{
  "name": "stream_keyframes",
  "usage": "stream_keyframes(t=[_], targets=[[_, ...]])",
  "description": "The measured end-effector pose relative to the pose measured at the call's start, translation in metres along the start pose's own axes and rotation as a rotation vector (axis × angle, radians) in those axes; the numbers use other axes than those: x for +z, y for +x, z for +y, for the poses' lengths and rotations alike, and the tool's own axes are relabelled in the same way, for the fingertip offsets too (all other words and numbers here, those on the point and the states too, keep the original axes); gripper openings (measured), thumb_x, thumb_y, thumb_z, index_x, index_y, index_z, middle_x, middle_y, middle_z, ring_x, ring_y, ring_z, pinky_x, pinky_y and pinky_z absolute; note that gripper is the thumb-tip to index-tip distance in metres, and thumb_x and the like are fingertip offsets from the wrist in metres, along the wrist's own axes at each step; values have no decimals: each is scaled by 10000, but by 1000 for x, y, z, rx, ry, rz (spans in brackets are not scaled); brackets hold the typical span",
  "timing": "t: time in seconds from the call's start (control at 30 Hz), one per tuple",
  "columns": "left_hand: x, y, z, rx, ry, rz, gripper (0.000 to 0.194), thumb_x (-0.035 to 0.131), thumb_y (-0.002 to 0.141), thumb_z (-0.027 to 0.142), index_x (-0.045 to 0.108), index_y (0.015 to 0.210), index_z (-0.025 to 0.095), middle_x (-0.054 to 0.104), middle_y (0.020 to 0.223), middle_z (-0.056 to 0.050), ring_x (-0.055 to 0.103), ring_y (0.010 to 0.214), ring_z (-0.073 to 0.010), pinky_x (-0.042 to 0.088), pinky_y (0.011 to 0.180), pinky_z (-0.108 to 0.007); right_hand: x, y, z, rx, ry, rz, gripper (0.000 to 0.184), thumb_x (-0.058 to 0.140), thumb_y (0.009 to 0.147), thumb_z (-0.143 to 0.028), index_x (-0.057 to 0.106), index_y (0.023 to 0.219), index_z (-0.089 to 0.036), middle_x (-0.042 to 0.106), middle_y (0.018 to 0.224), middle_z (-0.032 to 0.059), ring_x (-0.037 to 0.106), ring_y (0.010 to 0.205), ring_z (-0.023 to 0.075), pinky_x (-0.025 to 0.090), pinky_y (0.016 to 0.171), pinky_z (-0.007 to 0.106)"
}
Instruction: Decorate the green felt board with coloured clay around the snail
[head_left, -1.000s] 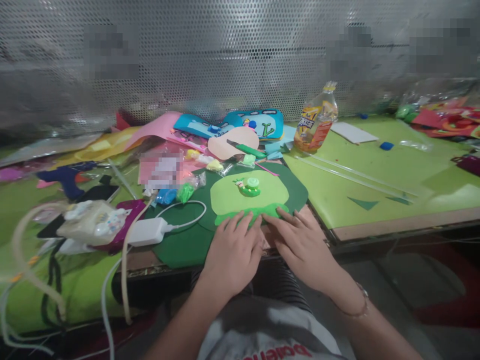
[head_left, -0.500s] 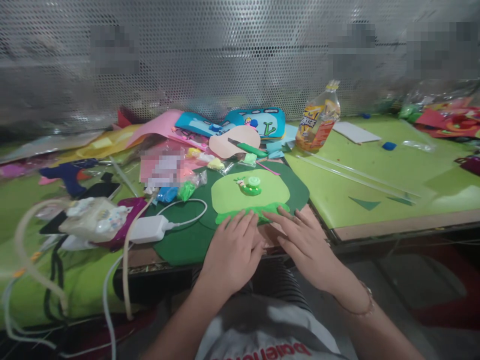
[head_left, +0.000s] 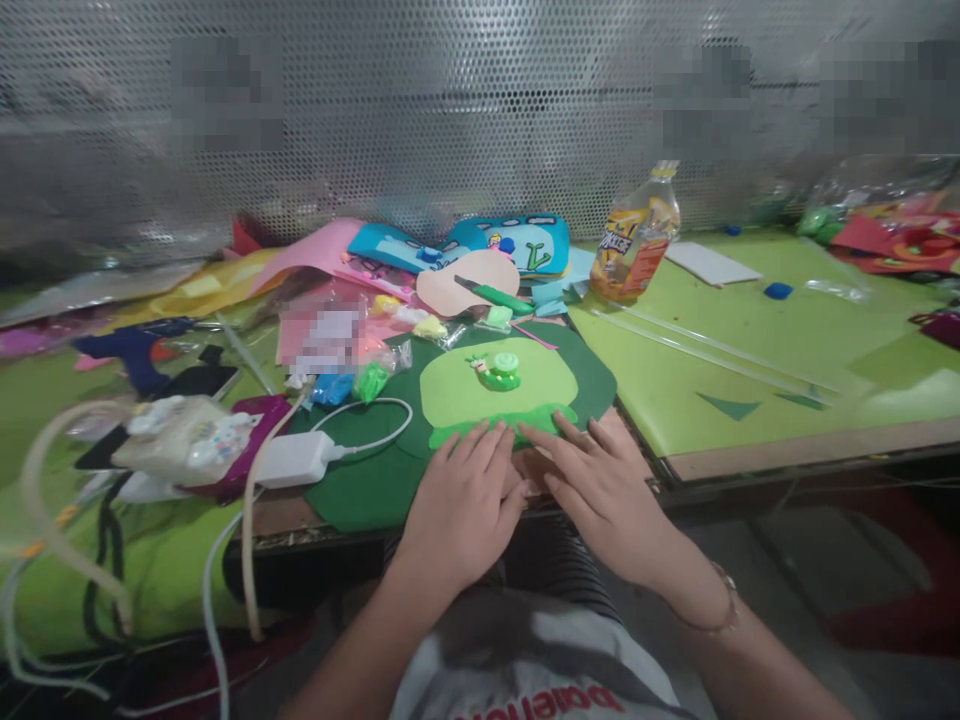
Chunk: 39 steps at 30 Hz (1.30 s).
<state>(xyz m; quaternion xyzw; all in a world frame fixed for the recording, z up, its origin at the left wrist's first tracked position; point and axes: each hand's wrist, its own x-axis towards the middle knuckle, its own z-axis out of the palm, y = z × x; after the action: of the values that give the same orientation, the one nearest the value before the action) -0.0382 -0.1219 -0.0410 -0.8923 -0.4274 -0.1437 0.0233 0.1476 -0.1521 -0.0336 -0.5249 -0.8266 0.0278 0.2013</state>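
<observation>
Both hands lie at the near edge of a dark green foam sheet (head_left: 596, 370). My left hand (head_left: 469, 500) has its fingers stretched out, tips on a bright green strip of soft clay (head_left: 517, 428). My right hand (head_left: 600, 485) is spread, its fingertips touching the strip's right part. The strip runs along the lower edge of a light green rounded panel (head_left: 450, 385). On that panel sits a small green clay snail (head_left: 501, 372) with a pale spiral shell. The fingers hide part of the strip's near edge.
Left of the sheet are a white charger (head_left: 296, 458), cables, a phone (head_left: 201, 382) and a blue glue gun (head_left: 135, 352). Behind it lie clay packets (head_left: 371, 382), a green cutter (head_left: 502, 298) and blue decorated pieces (head_left: 517, 240). A plastic bottle (head_left: 634, 245) stands back right.
My right hand's fingers have shifted slightly left along the green strip. My left hand stays almost in place. The whole view has moved very little.
</observation>
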Motion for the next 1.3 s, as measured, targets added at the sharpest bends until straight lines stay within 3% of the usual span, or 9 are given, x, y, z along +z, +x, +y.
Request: stream_keyframes(t=[0.13, 0.27, 0.47, 0.73, 0.93, 1.3], targets=[[-1, 0, 0, 0, -4, -4, 470, 404, 925, 338, 439, 1338, 118, 494, 1381, -84, 425, 1277, -252, 337, 1056, -441, 1, 0, 1, -18, -21, -26, 447, 330, 955, -226, 386, 1399, -225, 604, 1266, 42, 340, 1345, 257, 252, 1050, 464], [-2, 0, 0, -2, -4, 0, 459, 411, 920, 329, 437, 1342, 150, 506, 1367, -86, 436, 1266, -257, 354, 1040, -455, 2, -2, 2, 12, 14, 7, 452, 332, 943, -207, 392, 1391, -211, 548, 1336, 27, 317, 1360, 215, 265, 1078, 418], [-2, 0, 0, 20, 18, 2, 394, 391, 929, 302, 492, 1296, 198, 518, 1345, -91, 443, 1262, -272, 383, 1013, -477, 6, -2, -5, -26, -100, 43, 456, 353, 938, -242, 408, 1383, -160, 567, 1312, 67, 307, 1361, 255, 188, 1101, 496], [-2, 0, 1, 22, 33, -5, 414, 363, 938, 315, 480, 1314, 185, 518, 1353, -85, 441, 1262, -269, 381, 1017, -475, 7, -3, -13, -4, -223, 25, 470, 344, 930, -235, 423, 1370, -89, 505, 1372, 103, 349, 1331, 266, 259, 1076, 468], [-2, 0, 1, 1, 18, -13, 415, 352, 942, 312, 474, 1318, 184, 490, 1382, -80, 423, 1281, -257, 366, 1035, -463, 3, -4, -7, 18, -289, 11, 471, 332, 933, -237, 442, 1343, -34, 504, 1365, 137, 375, 1307, 303, 171, 1111, 521], [0, -1, 0, 12, 4, 8, 421, 375, 938, 317, 464, 1326, 183, 493, 1377, -85, 426, 1278, -260, 355, 1046, -459, -3, -7, 7, 42, -389, 4, 478, 328, 942, -252, 458, 1319, 13, 521, 1336, 183, 392, 1292, 318, 276, 1079, 505]])
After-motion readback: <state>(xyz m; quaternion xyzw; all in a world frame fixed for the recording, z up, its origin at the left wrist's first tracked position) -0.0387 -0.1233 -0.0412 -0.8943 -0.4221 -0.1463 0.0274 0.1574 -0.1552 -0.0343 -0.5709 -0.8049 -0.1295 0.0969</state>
